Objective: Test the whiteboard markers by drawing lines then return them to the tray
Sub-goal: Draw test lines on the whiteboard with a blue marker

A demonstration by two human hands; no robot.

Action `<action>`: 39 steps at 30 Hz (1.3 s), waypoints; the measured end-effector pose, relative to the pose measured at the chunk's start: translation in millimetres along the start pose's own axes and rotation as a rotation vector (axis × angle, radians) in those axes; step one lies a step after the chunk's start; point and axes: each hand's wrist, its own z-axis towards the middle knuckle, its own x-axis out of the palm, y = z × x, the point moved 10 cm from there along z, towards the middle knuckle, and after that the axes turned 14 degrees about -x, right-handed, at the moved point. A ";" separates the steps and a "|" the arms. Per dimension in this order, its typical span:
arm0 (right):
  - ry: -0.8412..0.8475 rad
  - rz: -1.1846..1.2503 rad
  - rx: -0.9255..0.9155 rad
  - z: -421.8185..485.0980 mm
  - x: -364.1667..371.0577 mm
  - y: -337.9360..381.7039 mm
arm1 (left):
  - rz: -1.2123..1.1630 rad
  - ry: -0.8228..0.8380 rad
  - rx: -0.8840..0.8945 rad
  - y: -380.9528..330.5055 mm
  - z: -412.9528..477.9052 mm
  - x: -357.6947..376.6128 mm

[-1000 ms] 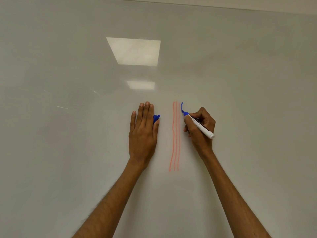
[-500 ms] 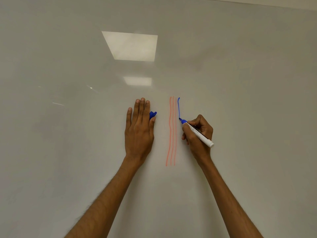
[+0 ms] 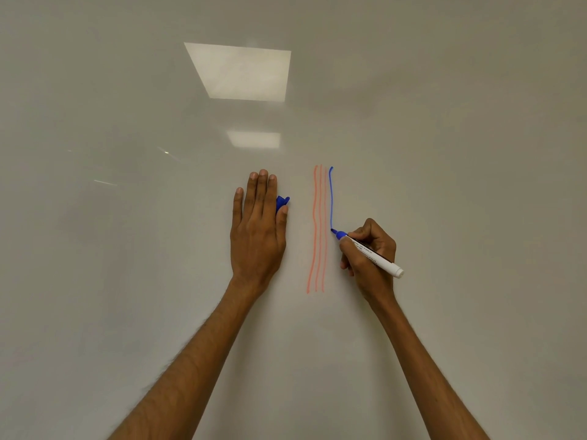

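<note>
Right hand pinches blue marker near the nib, white tail out past the knuckles, tip on whiteboard at lower end of blue line. Left hand flat on board, thumb pinning blue cap against forefinger.

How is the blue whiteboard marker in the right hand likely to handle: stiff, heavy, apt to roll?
Likely stiff: the blue whiteboard marker looks straight while its tip is pressed to the whiteboard. Probably light, since the right hand grips it pen-style. Its round barrel would likely roll if laid flat.
</note>
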 end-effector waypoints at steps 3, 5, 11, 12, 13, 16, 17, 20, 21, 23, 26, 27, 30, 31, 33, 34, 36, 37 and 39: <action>0.007 -0.005 0.019 -7.3 -2.1 -1.1 | 0.001 -0.008 0.002 -0.7 -0.2 -1.4; 0.013 -0.005 0.035 -12.5 -3.9 -2.7 | 0.001 -0.013 0.003 -0.8 -0.5 -2.2; 0.057 -0.005 0.075 -26.1 -9.2 -11.5 | 0.000 -0.015 0.008 -0.3 -1.9 -1.5; 0.067 -0.002 0.080 -27.8 -10.1 -13.1 | 0.000 -0.017 0.009 -0.4 -2.0 -1.8; 0.081 0.001 0.084 -29.1 -10.6 -14.4 | 0.001 -0.020 0.010 -0.7 -2.3 -2.1; 0.133 0.005 0.092 -33.0 -10.3 -17.4 | 0.014 -0.024 0.013 -1.3 -3.0 -2.4; 0.149 0.003 0.095 -34.3 -10.0 -17.9 | 0.015 -0.024 0.013 -1.4 -3.2 -2.6; 0.201 -0.017 0.106 -38.0 -9.7 -19.3 | 0.008 -0.023 0.012 -1.4 -3.5 -3.0; 0.218 -0.028 0.113 -38.9 -9.5 -20.2 | 0.005 -0.024 0.010 -1.2 -3.6 -3.0; 0.254 -0.050 0.127 -41.1 -9.2 -21.6 | 0.000 -0.022 0.004 -0.5 -3.8 -2.6; 0.303 -0.041 0.154 -44.8 -7.0 -21.6 | 0.006 -0.019 0.003 -0.1 -4.3 -2.0; 0.318 -0.036 0.166 -46.2 -6.6 -21.8 | 0.006 -0.019 0.002 0.0 -4.4 -2.3; 0.371 -0.049 0.180 -49.4 -6.2 -23.1 | 0.002 -0.020 -0.004 0.2 -4.7 -2.8; 0.382 -0.053 0.184 -50.4 -6.6 -23.9 | 0.004 -0.020 -0.005 0.2 -4.8 -2.8; 0.394 -0.063 0.196 -52.6 -7.2 -25.5 | 0.010 -0.019 -0.005 0.3 -5.4 -2.3; 0.394 -0.067 0.203 -53.5 -7.2 -25.6 | 0.012 -0.020 -0.004 0.3 -5.5 -2.3; 0.371 -0.060 0.222 -53.7 -8.6 -24.6 | 0.018 -0.018 -0.005 0.1 -5.4 -2.3; 0.340 -0.041 0.234 -52.8 -10.4 -23.6 | 0.020 -0.015 -0.005 0.0 -5.5 -2.2; 0.240 0.049 0.259 -47.9 -15.6 -21.9 | 0.017 -0.008 -0.007 -0.3 -5.7 -1.7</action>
